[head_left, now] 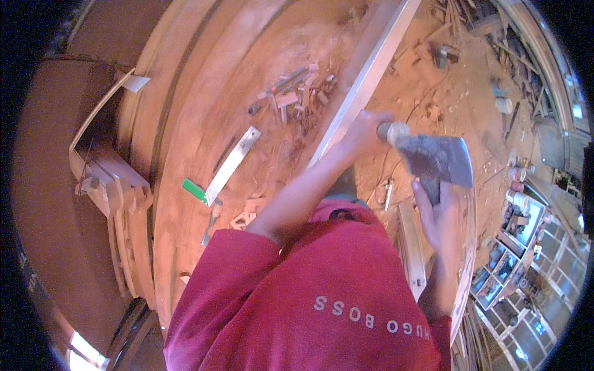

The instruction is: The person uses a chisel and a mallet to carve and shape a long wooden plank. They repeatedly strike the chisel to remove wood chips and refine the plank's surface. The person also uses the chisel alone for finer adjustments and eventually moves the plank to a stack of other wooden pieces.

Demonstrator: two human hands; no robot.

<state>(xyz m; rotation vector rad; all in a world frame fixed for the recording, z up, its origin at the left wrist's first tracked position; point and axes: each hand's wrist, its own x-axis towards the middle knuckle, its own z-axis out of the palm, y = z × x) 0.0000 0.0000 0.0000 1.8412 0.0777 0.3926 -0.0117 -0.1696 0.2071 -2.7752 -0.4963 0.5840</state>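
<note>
A broad, dark-bladed axe (436, 159) is held out in front of my red shirt, its blade toward the right. My left hand (369, 131) is closed around it at the blunt end, beside a rounded, pale-topped part. Just below the blade, my right hand (447, 217) has its thumb and fingers around a dark block (438, 193), whose kind I cannot make out. The block's upper end lies against or behind the blade; whether they touch is unclear.
A long plank (371, 77) slants past my left forearm. A green-handled try square (232, 166) lies on the brown surface at left, below scattered wood offcuts (297, 99). Curved timbers (139, 229) stand at far left. A compartmented tray (508, 263) sits at right.
</note>
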